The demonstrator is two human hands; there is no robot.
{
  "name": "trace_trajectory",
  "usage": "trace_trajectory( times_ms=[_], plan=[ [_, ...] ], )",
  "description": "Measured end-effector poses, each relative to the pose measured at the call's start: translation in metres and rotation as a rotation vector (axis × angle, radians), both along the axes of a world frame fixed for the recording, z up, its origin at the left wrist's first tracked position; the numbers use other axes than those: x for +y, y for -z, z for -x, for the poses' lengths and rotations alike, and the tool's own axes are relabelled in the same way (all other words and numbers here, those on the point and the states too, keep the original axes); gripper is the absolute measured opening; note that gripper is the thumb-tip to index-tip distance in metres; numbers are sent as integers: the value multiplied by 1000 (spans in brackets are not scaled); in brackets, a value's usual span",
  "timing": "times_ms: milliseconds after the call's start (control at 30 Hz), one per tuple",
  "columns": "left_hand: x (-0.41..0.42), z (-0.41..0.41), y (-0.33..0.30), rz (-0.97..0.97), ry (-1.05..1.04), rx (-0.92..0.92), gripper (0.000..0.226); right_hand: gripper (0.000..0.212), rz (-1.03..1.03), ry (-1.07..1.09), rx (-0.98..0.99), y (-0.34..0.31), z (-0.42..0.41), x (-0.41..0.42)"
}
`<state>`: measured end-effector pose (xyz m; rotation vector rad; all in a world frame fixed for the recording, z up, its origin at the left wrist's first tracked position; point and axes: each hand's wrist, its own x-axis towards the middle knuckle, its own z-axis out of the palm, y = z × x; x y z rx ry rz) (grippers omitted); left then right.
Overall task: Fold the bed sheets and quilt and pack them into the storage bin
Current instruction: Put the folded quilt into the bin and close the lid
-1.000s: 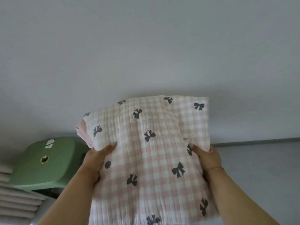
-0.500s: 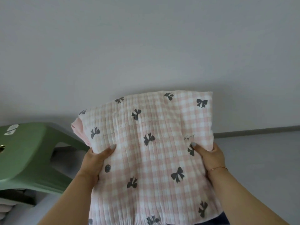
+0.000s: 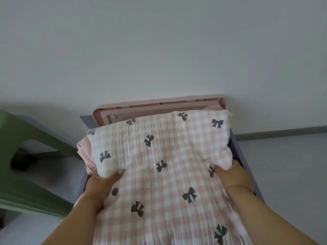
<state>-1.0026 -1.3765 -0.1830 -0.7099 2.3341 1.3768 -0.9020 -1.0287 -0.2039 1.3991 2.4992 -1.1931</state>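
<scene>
Folded quilt [image 3: 159, 167], pink check with dark bows, sits over the open bin [image 3: 238, 149], its far end against the pink lid [image 3: 159, 105] propped on the wall. Left hand [image 3: 99, 183] grasps the left edge, thumb on top; right hand [image 3: 233, 175] grasps the right edge the same way. Green stool [image 3: 26, 156] just left of the bin.

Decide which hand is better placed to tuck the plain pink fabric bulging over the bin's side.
Left. The left hand grips the quilt just below the pink fabric; the right hand is on the opposite edge.
</scene>
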Motion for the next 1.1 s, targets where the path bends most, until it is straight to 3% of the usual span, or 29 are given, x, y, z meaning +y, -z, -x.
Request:
trace_trajectory(
  times_ms=[133,200,300,367,400,467,500,567,700,900,1100],
  plan=[
    [-10,-1,24,140,133,-64,111,41,-62,-123,-215,14,1,-3],
    [-12,0,34,163,205,-132,112,36,44,-175,-306,17,10,-1],
    [-12,8,35,330,395,-256,113,50,88,-227,-444,5,12,-6],
    [-6,18,19,525,481,-289,95,64,-182,-177,-345,-5,9,-11],
    [-2,26,10,662,496,-217,81,65,-360,-146,-216,-11,8,-15],
    [17,33,-11,890,473,53,63,67,-630,-194,23,-23,17,-27],
    [24,37,-11,946,459,212,64,69,-684,-268,63,-26,29,-32],
    [41,38,-1,945,526,403,68,71,-696,-437,18,-24,53,-39],
    [48,36,49,898,705,246,70,69,-604,-608,-172,19,74,-37],
    [41,40,104,933,708,254,71,69,-564,-642,-225,66,75,-29],
    [35,32,146,958,645,446,75,68,-646,-681,-254,99,64,-23]
  ],
)
